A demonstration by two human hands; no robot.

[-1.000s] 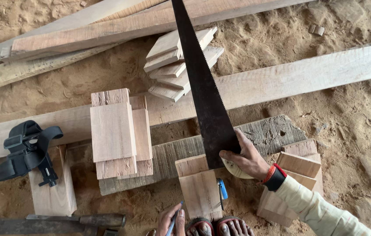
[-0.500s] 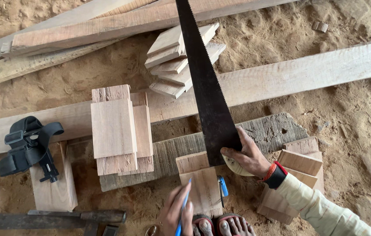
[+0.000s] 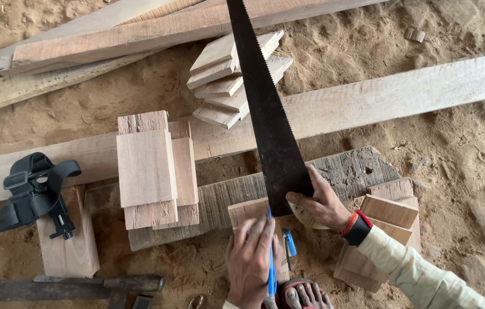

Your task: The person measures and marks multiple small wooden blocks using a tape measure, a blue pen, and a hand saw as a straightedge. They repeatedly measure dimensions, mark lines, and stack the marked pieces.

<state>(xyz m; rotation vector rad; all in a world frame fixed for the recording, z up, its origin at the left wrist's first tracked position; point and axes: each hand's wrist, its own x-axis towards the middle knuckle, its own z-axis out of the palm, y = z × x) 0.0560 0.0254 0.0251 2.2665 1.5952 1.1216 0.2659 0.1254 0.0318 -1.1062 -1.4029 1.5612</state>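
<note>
Since the earlier frames the left hand (image 3: 249, 260) has come up from the bottom edge and now lies flat over the small wooden block (image 3: 246, 210), bringing a blue pen (image 3: 271, 269) with it; the pen runs along the block beside the saw blade, pinched between the fingers, which are otherwise spread loosely over the wood. The right hand (image 3: 319, 201) has hardly shifted; its fingers are curled tight round the pale handle of the handsaw (image 3: 268, 120), whose dark toothed blade reaches up and away across the long plank (image 3: 414, 91) to the top edge. The block sits at the near end of the blade, resting on a grey weathered board (image 3: 345, 171), just above a foot (image 3: 302, 294) at the bottom edge; a second blue item (image 3: 290, 243) lies on the ground just right of the block. A red and black band (image 3: 357, 228) circles the right wrist. To the left stands a stack of cut boards (image 3: 148, 169); farther up, a fanned pile of short pieces (image 3: 219, 86) touches the blade's left side; more cut pieces (image 3: 388, 212) lie beside the right forearm. A black strap mount (image 3: 34, 191) rests on another block at the far left, with a hammer (image 3: 105, 284) below it on the sawdust.
</note>
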